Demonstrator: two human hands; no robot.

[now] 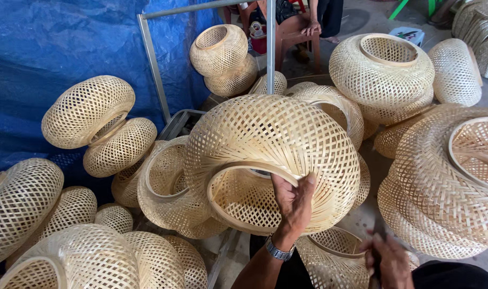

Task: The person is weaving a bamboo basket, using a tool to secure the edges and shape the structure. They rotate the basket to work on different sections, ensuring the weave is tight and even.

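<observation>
Gripping woven shade [270,155] rim, left hand [293,200] fingers clamp; right hand [387,259] blurred, crowded shades [383,75].

The round woven bamboo lampshade [270,155] at the centre of the frame is pale straw yellow, its strips crossing in an open diamond lattice, with a smooth tan rim band. The stacked woven bamboo shades [97,126] at mid left show the same cream lattice. The crumpled plastic tarpaulin [46,48] in the upper left is deep blue. The metal wristwatch [278,250] at lower centre is silver-grey. The metal frame bars [153,59] at upper centre are plain grey.
</observation>
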